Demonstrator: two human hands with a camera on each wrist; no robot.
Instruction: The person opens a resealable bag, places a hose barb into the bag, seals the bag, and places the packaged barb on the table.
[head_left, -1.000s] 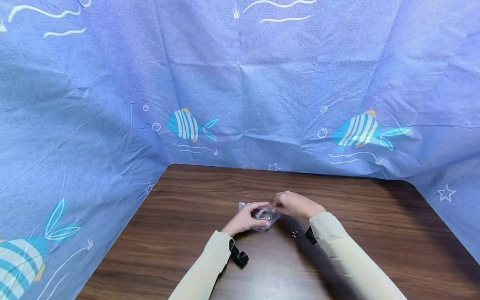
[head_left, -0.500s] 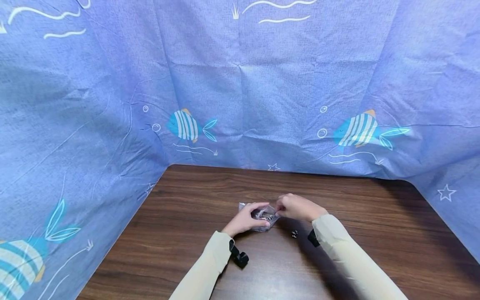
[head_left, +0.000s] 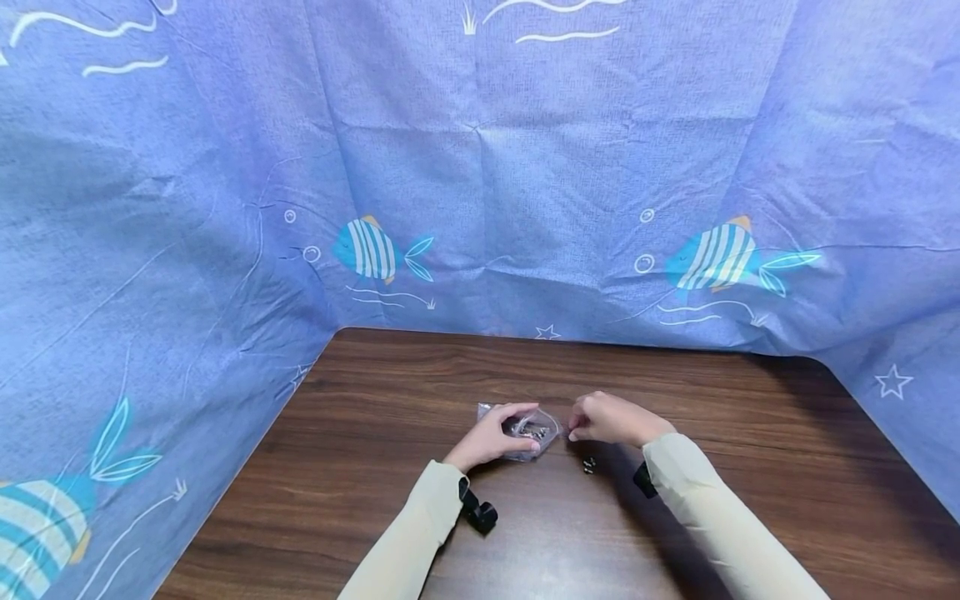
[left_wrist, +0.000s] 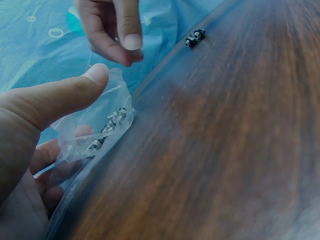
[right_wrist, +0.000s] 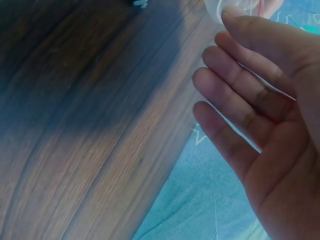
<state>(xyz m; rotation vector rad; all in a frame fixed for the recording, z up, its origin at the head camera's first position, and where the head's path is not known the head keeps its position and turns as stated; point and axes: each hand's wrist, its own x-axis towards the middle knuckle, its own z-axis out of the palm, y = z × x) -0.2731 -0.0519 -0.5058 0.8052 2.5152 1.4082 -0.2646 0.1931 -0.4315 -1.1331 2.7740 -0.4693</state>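
My left hand (head_left: 491,437) holds a clear plastic bag (left_wrist: 75,140) on the table, thumb on one side and curled fingers on the other, its mouth facing right. Several small silver and dark screws (left_wrist: 109,127) lie inside it. My right hand (head_left: 611,418) is just right of the bag, apart from it, with thumb and forefinger pinched together. Only a tiny glint shows at those fingertips in the left wrist view, seemingly a small screw mostly hidden by the fingers. Below that hand, a few loose screws (head_left: 589,465) lie on the table.
The dark wooden table (head_left: 360,467) extends on all sides of the hands. Behind it and at its left hangs a blue cloth (head_left: 555,183) printed with fish. Each wrist wears a black camera strap.
My right hand has drawn away from the bag's mouth to the right, toward the loose screws, fingertips still pinched. The left hand and bag have stayed in place.
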